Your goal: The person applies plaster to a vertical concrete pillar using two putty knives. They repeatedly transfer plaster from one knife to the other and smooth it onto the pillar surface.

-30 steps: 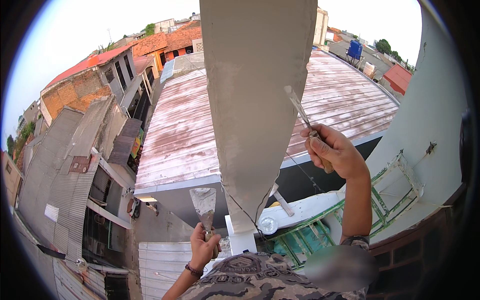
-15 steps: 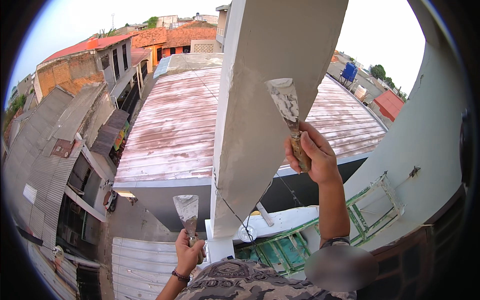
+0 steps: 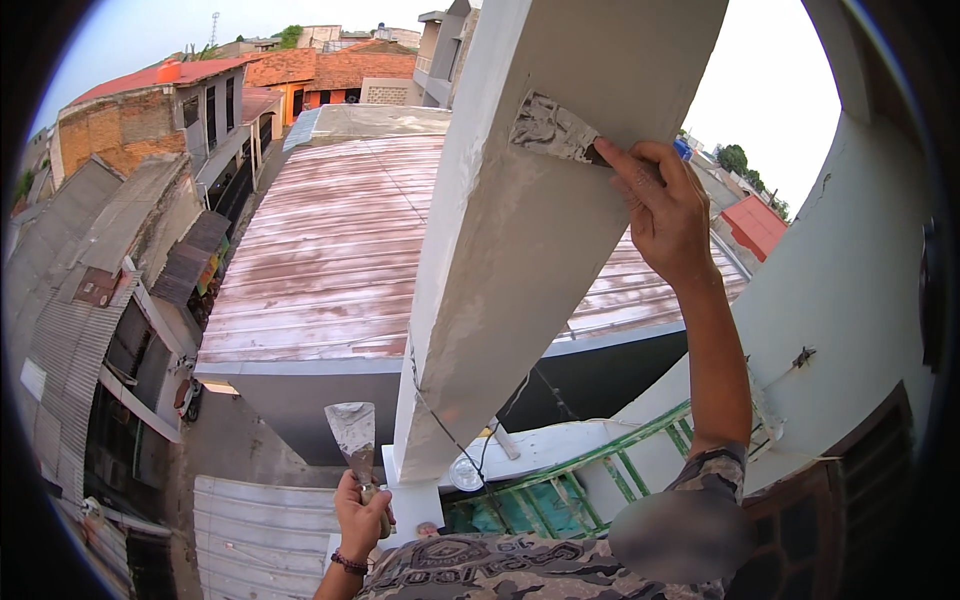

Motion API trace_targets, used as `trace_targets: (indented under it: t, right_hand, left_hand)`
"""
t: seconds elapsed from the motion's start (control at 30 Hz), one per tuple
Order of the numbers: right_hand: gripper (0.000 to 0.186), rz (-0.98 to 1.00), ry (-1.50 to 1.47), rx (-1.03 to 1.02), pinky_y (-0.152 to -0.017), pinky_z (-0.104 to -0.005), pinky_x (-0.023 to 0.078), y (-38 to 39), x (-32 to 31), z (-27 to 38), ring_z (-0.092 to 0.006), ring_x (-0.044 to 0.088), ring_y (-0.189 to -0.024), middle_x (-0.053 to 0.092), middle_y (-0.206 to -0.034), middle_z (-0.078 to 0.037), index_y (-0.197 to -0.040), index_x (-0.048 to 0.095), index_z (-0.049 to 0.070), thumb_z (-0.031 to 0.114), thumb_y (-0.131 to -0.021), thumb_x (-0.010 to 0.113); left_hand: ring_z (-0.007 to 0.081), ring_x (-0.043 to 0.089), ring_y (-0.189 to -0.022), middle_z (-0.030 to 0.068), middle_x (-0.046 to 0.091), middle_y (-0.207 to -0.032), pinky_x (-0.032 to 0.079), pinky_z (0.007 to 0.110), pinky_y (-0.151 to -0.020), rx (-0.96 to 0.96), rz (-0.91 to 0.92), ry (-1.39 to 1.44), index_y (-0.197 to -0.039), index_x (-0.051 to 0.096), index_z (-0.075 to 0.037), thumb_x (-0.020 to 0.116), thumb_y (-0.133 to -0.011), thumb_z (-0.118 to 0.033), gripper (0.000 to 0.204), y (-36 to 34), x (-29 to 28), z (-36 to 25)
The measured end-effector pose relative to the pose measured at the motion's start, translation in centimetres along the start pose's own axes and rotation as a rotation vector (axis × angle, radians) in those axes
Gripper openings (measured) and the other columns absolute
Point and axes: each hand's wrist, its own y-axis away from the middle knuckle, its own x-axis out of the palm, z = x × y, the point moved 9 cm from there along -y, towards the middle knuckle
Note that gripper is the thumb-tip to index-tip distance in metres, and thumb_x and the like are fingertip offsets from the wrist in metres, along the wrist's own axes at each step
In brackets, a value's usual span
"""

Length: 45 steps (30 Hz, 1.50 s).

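Note:
My right hand (image 3: 670,205) grips a putty knife (image 3: 553,130) by its handle, which the fingers mostly hide. Its blade, smeared with grey-white filler, lies sideways against the face of a tall plastered pillar (image 3: 540,250), close to the pillar's left edge. Low down, left of the pillar's foot, my left hand (image 3: 361,512) is closed round the wooden handle of a second putty knife (image 3: 353,432). That blade points up, coated with pale filler, apart from the pillar.
A green ladder (image 3: 625,470) lies slanting behind my right forearm. Thin dark cables (image 3: 440,420) hang round the pillar's lower part. Beyond is a rusty corrugated roof (image 3: 310,250), with a lane (image 3: 225,440) far below at left. A curved white wall (image 3: 830,270) rises at right.
My right hand has risen and turned its putty knife from upright to sideways, bringing the blade onto the pillar. The left hand keeps its knife, slightly lower and further left in view.

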Motion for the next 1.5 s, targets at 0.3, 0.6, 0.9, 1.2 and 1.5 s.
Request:
trace_targets:
  t: [0.3,0.6,0.9,1.2,1.5]
  right_hand:
    - [0.047,-0.044,0.113,-0.096,-0.071,-0.035,0.052,0.1,1.1,0.6,-0.0207,0.06,-0.082,0.057,-0.095,-0.005,-0.123,0.067,0.023,0.002,-0.081,0.069]
    - [0.055,0.023,0.31,-0.027,-0.071,-0.0361,0.052,2.0,-1.1,1.3,-0.0223,0.06,-0.082,0.06,-0.098,-0.006,-0.124,0.066,0.023,-0.003,-0.076,0.07]
    - [0.057,0.018,0.282,-0.013,-0.066,-0.0344,0.051,-0.4,-2.2,5.4,-0.0196,0.06,-0.077,0.06,-0.094,-0.006,-0.125,0.066,0.021,-0.003,-0.073,0.072]
    - [0.055,0.058,0.387,0.018,-0.064,-0.0324,0.053,1.3,-2.6,4.8,-0.0199,0.061,-0.078,0.06,-0.094,-0.006,-0.124,0.067,0.019,-0.003,-0.073,0.072]
    - [0.053,0.071,0.388,0.035,-0.066,-0.0342,0.046,1.5,-0.6,5.7,-0.0207,0.06,-0.08,0.059,-0.096,-0.006,-0.123,0.067,0.018,-0.002,-0.074,0.071]
  left_hand:
    - [0.0134,0.054,-0.045,0.0047,0.054,-0.07,0.046,0.028,-0.04,0.023,-0.02,-0.021,-0.096,0.046,-0.003,0.06,-0.078,0.008,0.026,-0.8,-0.1,-0.1]
    - [0.0132,0.054,-0.045,0.0048,0.054,-0.07,0.045,0.028,-0.04,0.019,-0.018,-0.025,-0.096,0.046,-0.003,0.059,-0.078,0.008,0.025,-0.9,0.2,-0.4]
    - [0.0131,0.054,-0.045,0.0047,0.054,-0.069,0.045,0.027,-0.04,0.037,0.003,-0.013,-0.095,0.046,-0.003,0.059,-0.078,0.008,0.024,-0.3,0.0,-0.8]
    - [0.0135,0.053,-0.042,0.0049,0.054,-0.067,0.045,0.027,-0.038,0.087,-0.049,-0.024,-0.096,0.045,-0.003,0.059,-0.078,0.006,0.025,0.1,-2.1,-0.2]
    - [0.0132,0.053,-0.042,0.0046,0.053,-0.066,0.045,0.028,-0.038,0.072,-0.03,-0.009,-0.097,0.045,-0.004,0.059,-0.078,0.005,0.025,0.0,-2.1,-0.7]
